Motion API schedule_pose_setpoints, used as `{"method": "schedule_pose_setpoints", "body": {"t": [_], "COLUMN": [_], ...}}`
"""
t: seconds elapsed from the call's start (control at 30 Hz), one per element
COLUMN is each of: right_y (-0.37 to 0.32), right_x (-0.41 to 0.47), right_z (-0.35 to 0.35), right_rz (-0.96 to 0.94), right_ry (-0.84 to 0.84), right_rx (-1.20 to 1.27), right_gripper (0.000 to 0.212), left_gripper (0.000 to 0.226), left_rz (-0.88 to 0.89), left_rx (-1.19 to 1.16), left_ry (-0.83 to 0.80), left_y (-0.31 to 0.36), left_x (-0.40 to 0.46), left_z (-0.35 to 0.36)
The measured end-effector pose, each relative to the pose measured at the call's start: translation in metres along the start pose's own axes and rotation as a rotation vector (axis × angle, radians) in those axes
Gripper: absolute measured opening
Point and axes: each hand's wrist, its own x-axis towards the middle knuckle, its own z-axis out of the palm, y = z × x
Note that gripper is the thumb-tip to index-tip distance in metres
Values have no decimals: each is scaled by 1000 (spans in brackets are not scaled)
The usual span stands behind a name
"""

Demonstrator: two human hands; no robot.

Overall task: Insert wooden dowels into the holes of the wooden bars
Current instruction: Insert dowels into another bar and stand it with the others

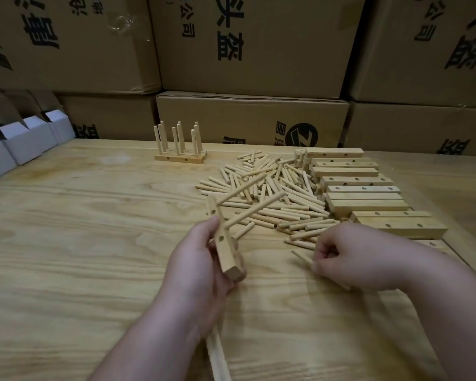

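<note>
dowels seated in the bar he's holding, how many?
2. Both stand in the bar gripped by the left hand: one upper dowel, one lower dowel. A hole below them looks empty.

Pale wood-grain table (94, 243) filled the fgd. Stacked printed cardboard cartons (259, 45) walled the bkgd w/ small white boxes (25, 141) at left.

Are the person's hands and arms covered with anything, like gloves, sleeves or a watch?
No. Both the left hand and the right hand are bare, with no gloves, rings or tape visible. The forearms are bare too, right down to the bottom edge of the picture: no sleeves, watch or wristband show. Anything worn higher up the arms is out of view.
</note>
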Motion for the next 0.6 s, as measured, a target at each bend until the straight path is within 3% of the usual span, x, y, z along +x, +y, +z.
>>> {"method": "schedule_pose_setpoints", "body": {"t": [0.23, 0.4, 0.47, 0.6], "right_y": [-13, -28, -32, -34], "right_x": [-9, -19, -20, -16], "right_z": [-4, -6, -4, 2], "right_rz": [-210, -355, -407, -455], "right_ry": [50, -32, 19, 142], "right_rx": [238, 399, 448, 494], "right_gripper": [8, 10, 7, 7], "left_gripper": [20, 27, 30, 32], "left_rz": [112, 83, 94, 150], "left_rx": [80, -26, -46, -26], "left_ry": [123, -46, -98, -44], "left_y": [14, 1, -7, -16], "left_x": [3, -1, 0, 6], "left_z": [-18, -4, -2, 0]}}
